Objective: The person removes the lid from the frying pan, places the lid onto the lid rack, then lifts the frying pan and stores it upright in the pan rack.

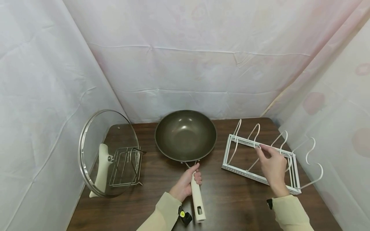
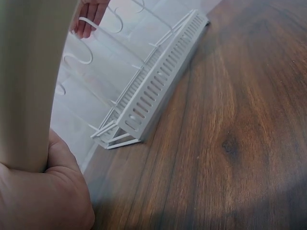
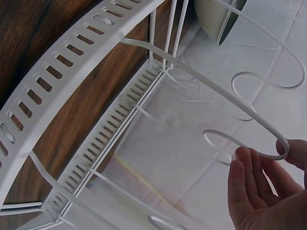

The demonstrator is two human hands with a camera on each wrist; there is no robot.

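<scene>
A dark wok sits mid-table with its cream handle pointing toward me. My left hand grips that handle near the pan end. To the right lies a white wire rack with several curved dividers. My right hand hovers over it and pinches the top of one divider between thumb and fingertips. In the left wrist view the rack lies beyond the handle on the brown table, with the right hand at the top.
A glass lid with a cream knob stands upright in a small metal wire holder at the table's left. White cloth walls close in on three sides. The dark wooden table shows bare wood near its front edge.
</scene>
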